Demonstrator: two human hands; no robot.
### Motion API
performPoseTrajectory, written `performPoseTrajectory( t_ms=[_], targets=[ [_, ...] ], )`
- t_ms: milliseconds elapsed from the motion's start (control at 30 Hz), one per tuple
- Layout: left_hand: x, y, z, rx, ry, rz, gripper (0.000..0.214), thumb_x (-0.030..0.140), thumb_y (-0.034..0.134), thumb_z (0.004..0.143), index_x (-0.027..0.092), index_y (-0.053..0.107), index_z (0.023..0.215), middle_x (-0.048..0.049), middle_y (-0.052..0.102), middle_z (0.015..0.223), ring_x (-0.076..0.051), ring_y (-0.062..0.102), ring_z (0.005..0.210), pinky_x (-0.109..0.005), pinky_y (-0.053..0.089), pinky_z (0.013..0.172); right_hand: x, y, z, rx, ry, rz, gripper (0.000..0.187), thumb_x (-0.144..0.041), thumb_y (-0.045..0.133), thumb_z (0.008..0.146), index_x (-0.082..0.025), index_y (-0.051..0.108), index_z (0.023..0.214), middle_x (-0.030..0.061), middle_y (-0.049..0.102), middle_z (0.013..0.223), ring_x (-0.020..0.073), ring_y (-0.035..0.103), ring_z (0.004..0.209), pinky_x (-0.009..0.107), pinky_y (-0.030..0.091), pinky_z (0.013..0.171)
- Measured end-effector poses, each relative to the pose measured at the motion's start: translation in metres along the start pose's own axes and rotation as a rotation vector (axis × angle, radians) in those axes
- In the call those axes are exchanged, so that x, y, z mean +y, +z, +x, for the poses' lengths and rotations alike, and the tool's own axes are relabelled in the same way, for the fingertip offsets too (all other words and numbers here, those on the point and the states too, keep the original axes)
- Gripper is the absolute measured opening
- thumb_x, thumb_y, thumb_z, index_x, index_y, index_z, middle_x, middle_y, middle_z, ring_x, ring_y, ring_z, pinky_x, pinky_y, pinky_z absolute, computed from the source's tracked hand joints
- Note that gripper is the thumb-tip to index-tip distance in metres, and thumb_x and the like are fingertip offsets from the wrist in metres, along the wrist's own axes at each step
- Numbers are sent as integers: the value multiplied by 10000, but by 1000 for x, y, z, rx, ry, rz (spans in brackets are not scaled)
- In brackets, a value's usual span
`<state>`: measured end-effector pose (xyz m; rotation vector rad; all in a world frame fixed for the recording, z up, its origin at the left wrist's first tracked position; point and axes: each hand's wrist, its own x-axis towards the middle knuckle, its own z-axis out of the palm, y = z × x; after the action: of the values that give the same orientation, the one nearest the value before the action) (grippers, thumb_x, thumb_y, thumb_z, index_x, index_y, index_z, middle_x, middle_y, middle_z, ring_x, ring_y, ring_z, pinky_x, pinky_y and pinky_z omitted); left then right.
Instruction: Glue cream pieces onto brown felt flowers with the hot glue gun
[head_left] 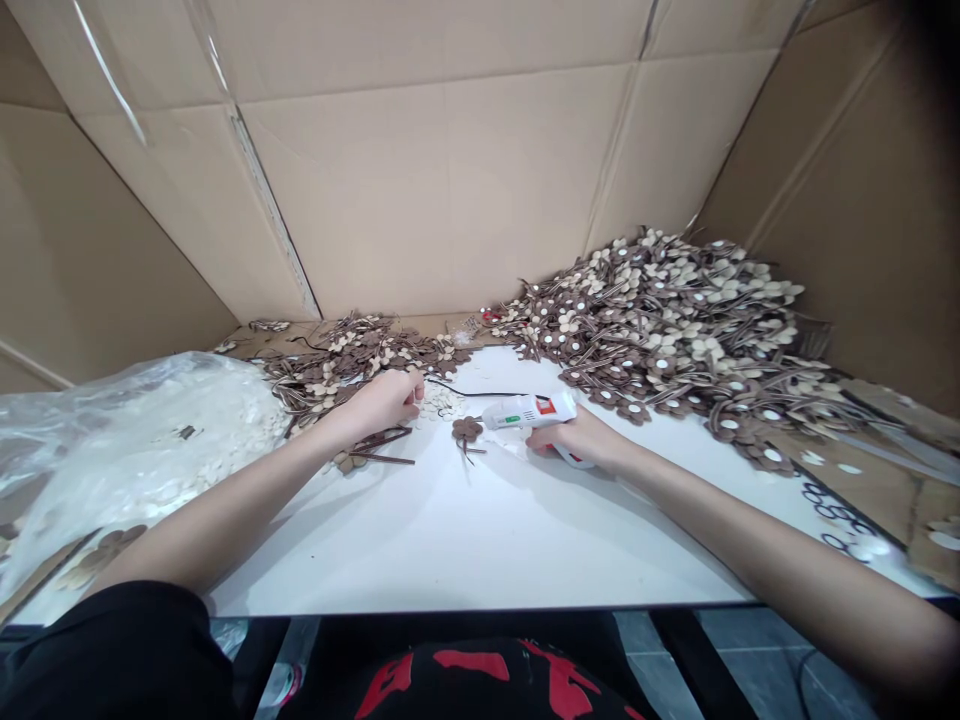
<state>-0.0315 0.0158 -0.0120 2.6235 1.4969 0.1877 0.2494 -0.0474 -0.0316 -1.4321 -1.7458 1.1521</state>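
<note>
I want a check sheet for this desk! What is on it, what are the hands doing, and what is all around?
Surface: white table, bare in the middle.
Job's things: white glue gun, nozzle beside one brown flower piece; small pale discs.
Clutter: big pile of brown flowers at right, smaller pile at left, plastic bag of pale discs.
Hands: right hand grips the glue gun; left hand rests at the pale discs.
Cables: thin black cord behind the gun.
Surroundings: cardboard walls.

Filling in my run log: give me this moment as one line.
right hand: holds glue gun | nozzle by brown flower | left hand: on small discs | table
</note>
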Motion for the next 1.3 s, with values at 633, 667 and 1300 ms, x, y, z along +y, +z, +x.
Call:
performPoseTrajectory(
  t_ms=[633, 667, 1300],
  targets=[
    [5, 0, 0, 21, 57, -8, 50, 185, 538, 716, 174, 579, 742, -3, 608, 661, -125, 522, 571, -202, 310, 516, 4, -2, 0, -2, -17, -22, 63, -177, 538, 531, -164, 488, 494, -24, 501, 498, 110, 421, 492, 231, 294, 441],
    [5, 0, 0, 24, 60, -11, 47, 186, 539, 718, 173, 578, 739, -2, 606, 655, -123, 519, 567, -201, 308, 513, 5, -2, 1, -5, -22, -25, 66, -174, 538, 530, -165, 484, 494, -28, 495, 493, 108, 417, 490, 229, 289, 437],
    [21, -2, -1, 130, 154, -300, 146, 216, 517, 767, 165, 643, 819, -18, 664, 803, -126, 589, 720, -201, 425, 629, -2, -4, -2, 28, 67, 65, 79, -211, 590, 561, -170, 526, 584, 1, 552, 555, 136, 485, 523, 234, 342, 460]
  ],
)
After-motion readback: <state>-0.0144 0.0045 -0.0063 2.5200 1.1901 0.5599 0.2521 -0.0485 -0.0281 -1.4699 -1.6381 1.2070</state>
